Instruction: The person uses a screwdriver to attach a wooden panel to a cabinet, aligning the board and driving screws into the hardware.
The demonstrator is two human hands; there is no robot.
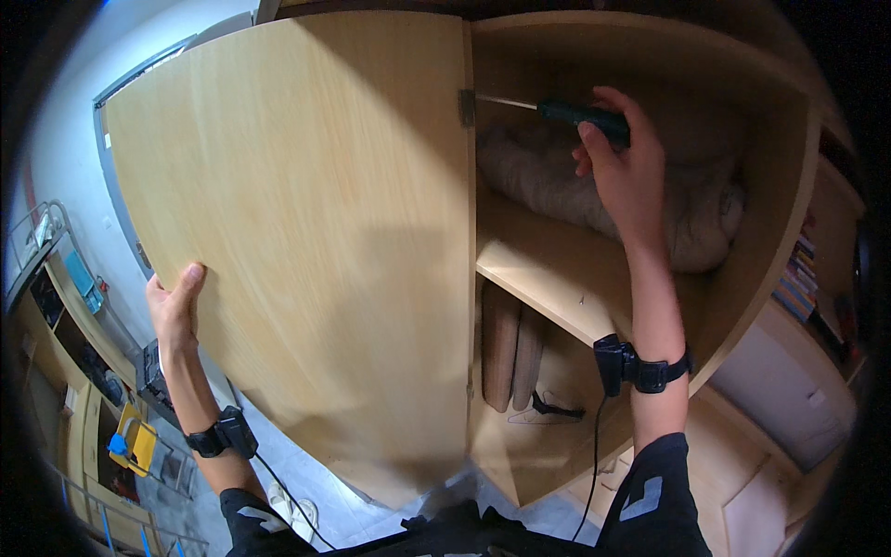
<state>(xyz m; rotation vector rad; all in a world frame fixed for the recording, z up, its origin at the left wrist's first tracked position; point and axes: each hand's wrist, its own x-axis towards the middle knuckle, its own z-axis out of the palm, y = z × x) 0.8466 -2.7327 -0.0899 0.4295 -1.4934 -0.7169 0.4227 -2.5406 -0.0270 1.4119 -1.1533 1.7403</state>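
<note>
A light wooden cabinet door (316, 204) stands swung out to the left. My left hand (176, 302) grips its outer edge, thumb on the face and the other fingers hidden behind. In my right hand (626, 153) is a screwdriver with a dark green handle (580, 115), held almost level. Its thin metal shaft (506, 101) points left, and the tip reaches the metal hinge (467, 108) on the door's inner edge. Whether the tip sits in a screw cannot be made out.
Behind my right hand, a grey-brown bundle of cloth (548, 176) lies on the upper shelf (548, 274). Below are folded brown padded pieces (506, 357) and a hanger (552, 408). A yellow chair (139, 441) stands at the lower left; books (796, 278) line a shelf at right.
</note>
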